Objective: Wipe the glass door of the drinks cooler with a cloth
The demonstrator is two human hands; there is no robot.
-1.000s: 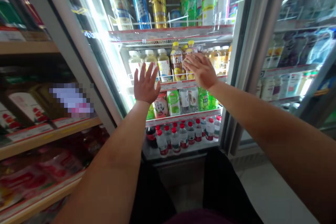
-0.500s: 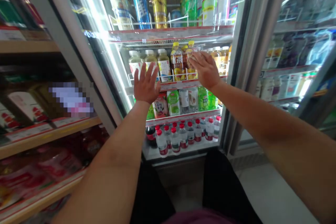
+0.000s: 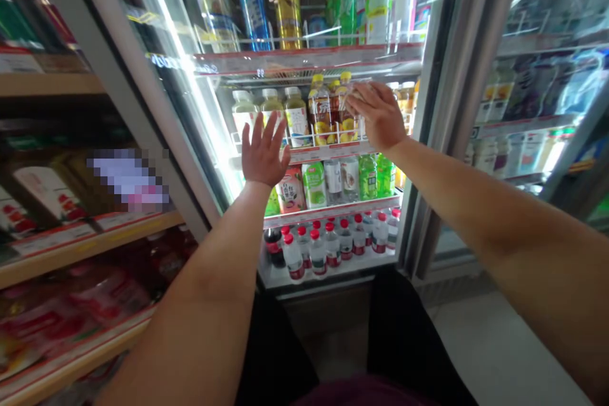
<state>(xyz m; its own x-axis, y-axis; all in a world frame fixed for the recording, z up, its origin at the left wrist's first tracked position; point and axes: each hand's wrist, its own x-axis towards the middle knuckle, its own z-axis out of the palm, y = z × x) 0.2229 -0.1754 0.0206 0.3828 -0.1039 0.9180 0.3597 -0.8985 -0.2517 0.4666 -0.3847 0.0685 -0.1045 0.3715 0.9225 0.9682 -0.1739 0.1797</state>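
Observation:
My left hand [image 3: 264, 153] is raised in front of the middle shelf, its fingers spread and nothing in it. It is nearest to the pale-labelled bottles with white caps [image 3: 297, 119], covering part of them. My right hand [image 3: 383, 117] is at the right of the same shelf, fingers curled together. Something pale and partly see-through shows at its fingertips; its kind is unclear. Just left of that hand stand tea bottles with yellow caps [image 3: 321, 111]. The hand hides the bottles behind it.
The drinks fridge has a wire rail [image 3: 309, 137] along its middle shelf. Cans [image 3: 288, 16] and a green bottle [image 3: 344, 0] stand above; cartons [image 3: 314, 185] and red-capped water bottles [image 3: 332, 247] stand below. A metal door frame [image 3: 457, 108] is at right, wooden shelves [image 3: 118, 235] at left.
My right hand has shifted slightly right and up, with the pale thing at its fingertips moving along. More of the yellow-capped bottles shows. My left hand has hardly moved.

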